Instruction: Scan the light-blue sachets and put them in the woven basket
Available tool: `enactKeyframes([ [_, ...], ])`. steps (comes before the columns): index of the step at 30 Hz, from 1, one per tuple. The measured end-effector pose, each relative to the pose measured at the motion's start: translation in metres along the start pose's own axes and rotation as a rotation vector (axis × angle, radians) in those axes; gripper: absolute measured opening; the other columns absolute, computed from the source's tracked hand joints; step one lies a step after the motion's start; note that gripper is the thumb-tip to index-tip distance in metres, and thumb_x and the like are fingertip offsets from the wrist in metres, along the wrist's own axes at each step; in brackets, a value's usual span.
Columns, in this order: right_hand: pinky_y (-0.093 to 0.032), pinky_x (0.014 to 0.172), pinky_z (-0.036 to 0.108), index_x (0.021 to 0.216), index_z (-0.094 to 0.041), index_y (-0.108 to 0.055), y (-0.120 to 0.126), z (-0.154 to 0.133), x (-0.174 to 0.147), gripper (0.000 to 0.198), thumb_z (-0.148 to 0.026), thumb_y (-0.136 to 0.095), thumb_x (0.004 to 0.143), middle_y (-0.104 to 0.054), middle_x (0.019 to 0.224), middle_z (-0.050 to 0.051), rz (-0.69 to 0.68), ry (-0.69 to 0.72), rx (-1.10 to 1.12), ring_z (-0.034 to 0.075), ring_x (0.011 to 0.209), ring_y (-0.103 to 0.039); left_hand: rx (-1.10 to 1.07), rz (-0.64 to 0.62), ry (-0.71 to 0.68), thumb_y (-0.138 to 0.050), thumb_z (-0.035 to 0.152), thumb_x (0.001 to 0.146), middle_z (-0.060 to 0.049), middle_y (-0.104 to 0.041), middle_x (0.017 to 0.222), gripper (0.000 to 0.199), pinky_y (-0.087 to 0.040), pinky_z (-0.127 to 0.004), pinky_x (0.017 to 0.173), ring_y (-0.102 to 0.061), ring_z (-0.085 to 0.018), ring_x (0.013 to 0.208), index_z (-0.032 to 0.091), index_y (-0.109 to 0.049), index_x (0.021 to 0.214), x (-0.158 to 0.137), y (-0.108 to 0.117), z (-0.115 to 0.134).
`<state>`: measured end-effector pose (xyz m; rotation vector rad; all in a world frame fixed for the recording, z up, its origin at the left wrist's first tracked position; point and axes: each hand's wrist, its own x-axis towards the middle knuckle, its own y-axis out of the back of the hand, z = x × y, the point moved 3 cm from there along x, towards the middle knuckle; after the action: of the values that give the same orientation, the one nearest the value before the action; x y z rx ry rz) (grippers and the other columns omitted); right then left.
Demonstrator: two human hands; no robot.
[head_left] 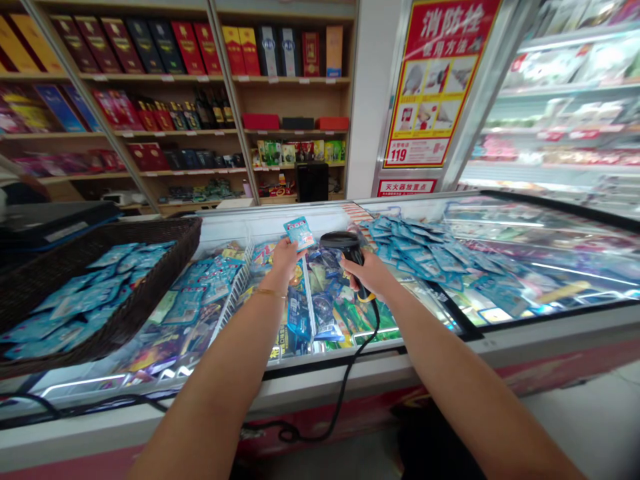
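My left hand [285, 257] is closed on the lower edge of a small blue packet [300, 233], held up over the chest freezer [330, 208]. Close to its right, my right hand [369, 273] grips the handle of a black barcode scanner [345, 241], whose head is turned toward the packet. A black cable [345, 387] hangs from the scanner's base over the freezer's front edge. On the glass to the right lies a heap of similar blue packets [425, 250]. More blue packets [95, 287] fill a dark wicker basket [183, 240] at the left.
White wire dividers [233, 293] split the freezer's contents. A sliding glass lid [550, 260] covers its right part. Behind stand shelves of boxes and bottles [290, 80], a red and yellow poster [435, 80] and a lit display fridge [565, 100].
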<state>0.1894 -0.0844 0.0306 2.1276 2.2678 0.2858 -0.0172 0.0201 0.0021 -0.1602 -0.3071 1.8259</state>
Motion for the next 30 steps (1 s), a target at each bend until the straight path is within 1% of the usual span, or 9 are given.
enactKeyframes([
  [6, -0.042, 0.037, 0.021, 0.083, -0.022, -0.053, 0.000, 0.001, 0.000, 0.020, -0.029, -0.072, 0.080, -0.058, 0.056, -0.006, 0.002, 0.021, 0.009, 0.011, 0.035, -0.054, -0.001, 0.019, 0.010, -0.059, 0.008, 0.079, 0.000, -0.064, 0.074, 0.012, -0.060, -0.033, 0.088, -0.069, -0.014, 0.084, 0.017, -0.055, 0.075, 0.000, 0.000, 0.001],
  [9, -0.041, 0.035, 0.021, 0.083, -0.022, -0.051, 0.000, 0.000, 0.000, 0.022, -0.030, -0.071, 0.081, -0.058, 0.056, -0.006, 0.024, 0.033, 0.023, 0.010, 0.035, -0.053, 0.002, 0.032, -0.010, -0.060, 0.010, 0.080, 0.000, -0.064, 0.074, 0.011, -0.060, -0.032, 0.088, -0.069, -0.014, 0.084, 0.018, -0.056, 0.074, 0.003, 0.002, -0.002],
  [13, -0.041, 0.035, 0.021, 0.084, -0.022, -0.049, 0.003, -0.006, 0.001, 0.021, -0.030, -0.069, 0.082, -0.057, 0.056, -0.007, 0.085, 0.052, 0.066, 0.010, 0.035, -0.053, 0.018, 0.078, -0.067, -0.064, 0.013, 0.079, 0.001, -0.061, 0.072, 0.013, -0.061, -0.029, 0.084, -0.066, -0.013, 0.081, 0.019, -0.055, 0.071, 0.003, 0.004, -0.002],
  [15, -0.042, 0.035, 0.021, 0.086, -0.021, -0.050, 0.008, -0.010, 0.001, 0.022, -0.031, -0.070, 0.081, -0.058, 0.058, -0.007, 0.116, 0.046, 0.124, 0.010, 0.036, -0.053, 0.045, 0.074, -0.038, -0.067, 0.012, 0.077, 0.001, -0.061, 0.072, 0.014, -0.061, -0.029, 0.083, -0.066, -0.012, 0.079, 0.018, -0.056, 0.071, 0.002, 0.001, 0.000],
  [18, -0.042, 0.035, 0.021, 0.088, -0.020, -0.052, 0.026, -0.016, -0.005, 0.025, -0.033, -0.072, 0.079, -0.059, 0.059, -0.006, 0.148, 0.041, 0.252, 0.010, 0.036, -0.053, 0.006, 0.102, 0.076, -0.069, 0.004, 0.074, 0.000, -0.062, 0.074, 0.019, -0.062, -0.032, 0.084, -0.067, -0.012, 0.078, 0.017, -0.056, 0.070, -0.001, -0.012, 0.007],
  [20, -0.042, 0.035, 0.021, 0.088, -0.020, -0.053, 0.048, -0.019, -0.011, 0.028, -0.036, -0.074, 0.078, -0.059, 0.060, -0.006, 0.181, 0.066, 0.305, 0.010, 0.037, -0.053, -0.046, 0.127, 0.119, -0.071, -0.001, 0.072, 0.000, -0.062, 0.077, 0.022, -0.062, -0.034, 0.086, -0.067, -0.013, 0.080, 0.016, -0.056, 0.071, -0.003, -0.031, 0.013],
  [23, -0.041, 0.034, 0.021, 0.089, -0.019, -0.055, 0.093, -0.021, -0.022, 0.033, -0.036, -0.079, 0.075, -0.059, 0.059, -0.006, 0.292, 0.093, 0.298, 0.009, 0.036, -0.052, -0.085, 0.100, 0.166, -0.072, -0.004, 0.071, -0.001, -0.063, 0.078, 0.024, -0.062, -0.035, 0.088, -0.068, -0.013, 0.082, 0.016, -0.058, 0.075, -0.010, -0.074, 0.019],
  [27, -0.042, 0.034, 0.021, 0.088, -0.018, -0.055, 0.151, -0.020, -0.038, 0.029, -0.032, -0.079, 0.077, -0.058, 0.057, -0.006, 0.452, 0.044, 0.287, 0.009, 0.036, -0.051, -0.097, -0.038, 0.225, -0.072, -0.004, 0.074, -0.002, -0.064, 0.075, 0.022, -0.062, -0.033, 0.087, -0.069, -0.013, 0.080, 0.014, -0.059, 0.075, -0.025, -0.147, 0.020],
  [30, -0.043, 0.033, 0.021, 0.087, -0.018, -0.055, 0.180, -0.017, -0.051, 0.028, -0.032, -0.078, 0.078, -0.058, 0.056, -0.005, 0.530, 0.010, 0.285, 0.009, 0.036, -0.052, -0.087, -0.135, 0.209, -0.072, -0.004, 0.074, -0.002, -0.065, 0.074, 0.021, -0.061, -0.032, 0.086, -0.071, -0.015, 0.081, 0.014, -0.061, 0.076, -0.038, -0.198, 0.016],
])
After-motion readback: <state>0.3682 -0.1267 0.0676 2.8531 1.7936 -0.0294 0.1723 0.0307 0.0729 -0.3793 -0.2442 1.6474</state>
